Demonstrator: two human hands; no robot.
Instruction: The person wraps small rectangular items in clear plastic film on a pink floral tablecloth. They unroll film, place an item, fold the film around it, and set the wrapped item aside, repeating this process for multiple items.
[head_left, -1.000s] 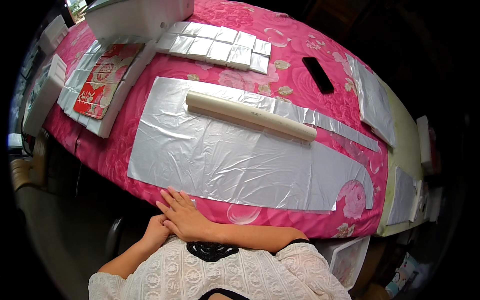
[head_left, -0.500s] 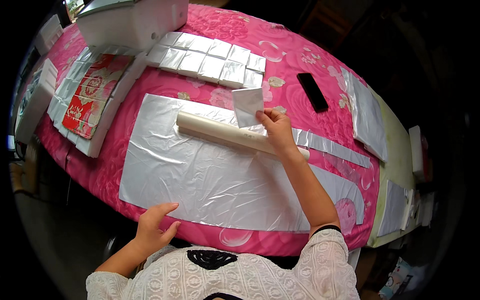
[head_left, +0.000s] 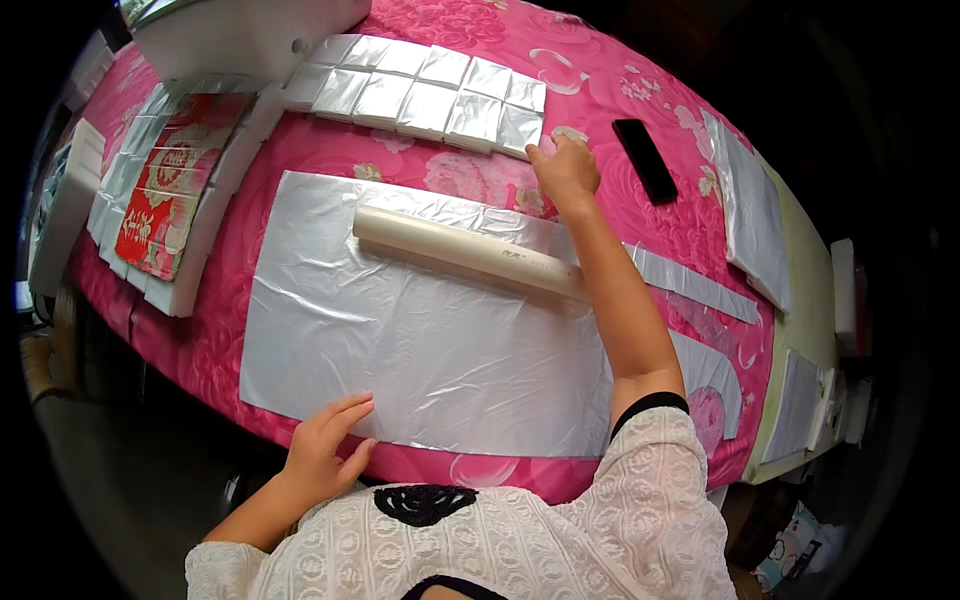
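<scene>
A large silvery-white plastic sheet (head_left: 400,360) lies spread on the pink floral cloth. My left hand (head_left: 325,450) rests by its near edge, thumb and fingers apart, holding nothing. A pale roll (head_left: 460,252) lies across the sheet; my right forearm hides its right end. Beyond it sit rows of folded plastic packets (head_left: 405,100) in low stacks. My right hand (head_left: 568,172) is at the near right corner of these stacks, its fingers curled and pinching at the corner of a folded packet (head_left: 519,130). Part of that grip is hidden.
A black phone (head_left: 645,160) lies right of my right hand. At the left stand more packet stacks under a red patterned packet (head_left: 180,190), with a white bin (head_left: 250,35) behind. Plastic strips (head_left: 695,285) and a folded plastic pile (head_left: 750,210) lie at the right.
My right hand has carried the folded packet away from me onto the end stack of the row. My left hand has shifted slightly right and stays open.
</scene>
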